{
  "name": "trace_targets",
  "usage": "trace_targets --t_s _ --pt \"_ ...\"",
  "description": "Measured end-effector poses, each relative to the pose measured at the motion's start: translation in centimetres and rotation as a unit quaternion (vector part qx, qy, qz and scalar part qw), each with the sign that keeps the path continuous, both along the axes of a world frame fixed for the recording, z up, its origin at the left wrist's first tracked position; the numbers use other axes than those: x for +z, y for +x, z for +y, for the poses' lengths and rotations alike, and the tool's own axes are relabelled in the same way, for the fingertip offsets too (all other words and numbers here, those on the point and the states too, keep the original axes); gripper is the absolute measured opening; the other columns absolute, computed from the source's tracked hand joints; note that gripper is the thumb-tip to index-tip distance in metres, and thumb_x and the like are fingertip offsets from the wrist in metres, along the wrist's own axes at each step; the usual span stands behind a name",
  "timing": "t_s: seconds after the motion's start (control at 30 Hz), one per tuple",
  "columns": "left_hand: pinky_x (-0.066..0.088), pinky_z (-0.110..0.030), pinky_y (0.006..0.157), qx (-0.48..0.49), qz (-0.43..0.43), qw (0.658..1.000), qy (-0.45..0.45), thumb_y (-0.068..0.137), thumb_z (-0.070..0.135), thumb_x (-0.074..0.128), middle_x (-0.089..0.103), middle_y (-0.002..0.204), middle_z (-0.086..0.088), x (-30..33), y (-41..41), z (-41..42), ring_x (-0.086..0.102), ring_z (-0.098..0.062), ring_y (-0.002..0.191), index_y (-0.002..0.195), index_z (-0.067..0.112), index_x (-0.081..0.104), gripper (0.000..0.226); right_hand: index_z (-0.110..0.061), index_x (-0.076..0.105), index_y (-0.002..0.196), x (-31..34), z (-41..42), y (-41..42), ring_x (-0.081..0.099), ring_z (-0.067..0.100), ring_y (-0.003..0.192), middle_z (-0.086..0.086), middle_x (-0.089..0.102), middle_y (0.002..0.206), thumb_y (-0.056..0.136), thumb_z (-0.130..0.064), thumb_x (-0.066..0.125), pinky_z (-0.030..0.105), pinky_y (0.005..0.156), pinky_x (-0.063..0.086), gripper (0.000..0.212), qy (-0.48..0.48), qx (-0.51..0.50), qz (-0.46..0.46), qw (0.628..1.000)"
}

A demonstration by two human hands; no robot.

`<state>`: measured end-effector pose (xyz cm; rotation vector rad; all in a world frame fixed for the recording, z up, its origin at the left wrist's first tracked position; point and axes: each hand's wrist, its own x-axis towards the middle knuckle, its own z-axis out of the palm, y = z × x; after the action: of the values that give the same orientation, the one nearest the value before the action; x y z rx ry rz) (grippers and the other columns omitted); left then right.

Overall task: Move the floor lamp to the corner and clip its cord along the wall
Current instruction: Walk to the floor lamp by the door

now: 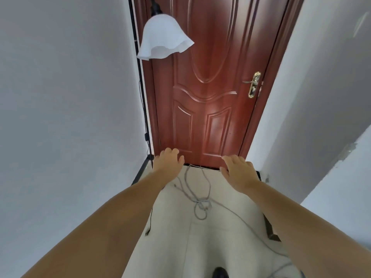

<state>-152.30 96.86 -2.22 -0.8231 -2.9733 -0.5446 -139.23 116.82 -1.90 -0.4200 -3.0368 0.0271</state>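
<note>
The floor lamp [158, 37] stood at the far left of the narrow hallway, in the corner where the left wall [66, 97] met the red-brown door [208, 87]. Its white bell-shaped shade hung in front of the door's upper left panel, and its thin black pole ran down along the door frame to the floor. A black cord [145, 121] trailed down beside the pole, with a small inline switch partway along it. Lower and nearer, a black lead hung to a plug end near the left forearm.

Both bare arms reached forward over the pale floor [180, 247]. The left hand [167, 161] hovered near the lamp's foot, fingers loosely spread and holding nothing. The right hand [237, 170] was out near the door's bottom right, palm down, fingers apart — also empty.

A grey cable [200, 205] lay in a loose tangle on the floor between the 2 arms, with 1 strand running toward the near right.
</note>
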Motion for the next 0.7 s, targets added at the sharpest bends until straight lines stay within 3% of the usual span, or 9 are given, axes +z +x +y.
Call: trace_targets --t_s 0.23,0.33,0.57,0.7 --pt "0.045 -0.042 0.087 0.068 0.011 0.997 -0.021 0.095 0.034 0.034 0.058 0.105 -0.009 -2.3 -12.2 7.3 0.056 -0.027 0.099 0.112 0.011 0.055 0.035 -0.018 0.037 0.140 -3.1 9.5 -15.3 0.048 0.029 0.118 0.008 0.050 0.134 0.099 -0.040 0.033 0.043 0.093 0.043 0.047 0.005 0.091 -0.033 0.995" --pt "0.045 -0.042 0.089 0.116 -0.009 0.993 -0.011 0.095 0.035 0.033 0.059 0.112 -0.009 -3.3 -15.9 9.1 0.056 -0.027 0.103 0.117 0.012 0.054 0.038 -0.017 0.036 0.140 -4.0 12.0 -21.7 0.049 0.028 0.116 0.007 0.050 0.132 0.099 -0.040 0.033 0.040 0.088 0.045 0.047 0.010 0.125 -0.046 0.991" --pt "0.046 -0.040 0.089 0.165 -0.065 0.981 -0.077 0.096 0.039 0.036 0.056 0.125 -0.009 -8.6 -24.5 10.1 0.053 -0.027 0.114 0.128 0.015 0.048 0.042 -0.016 0.041 0.136 -10.8 12.1 -33.8 0.050 0.028 0.114 0.009 0.052 0.130 0.098 -0.033 0.037 0.039 0.089 0.044 0.042 -0.114 0.145 -0.062 0.981" --pt "0.046 -0.040 0.088 0.242 -0.126 0.962 -0.018 0.096 0.038 0.040 0.057 0.126 -0.011 -14.5 -31.7 11.4 0.054 -0.028 0.113 0.127 0.013 0.049 0.041 -0.014 0.045 0.127 -17.5 11.5 -40.9 0.051 0.027 0.111 0.010 0.053 0.126 0.097 -0.031 0.039 0.038 0.087 0.045 0.036 -0.182 0.140 -0.066 0.971"
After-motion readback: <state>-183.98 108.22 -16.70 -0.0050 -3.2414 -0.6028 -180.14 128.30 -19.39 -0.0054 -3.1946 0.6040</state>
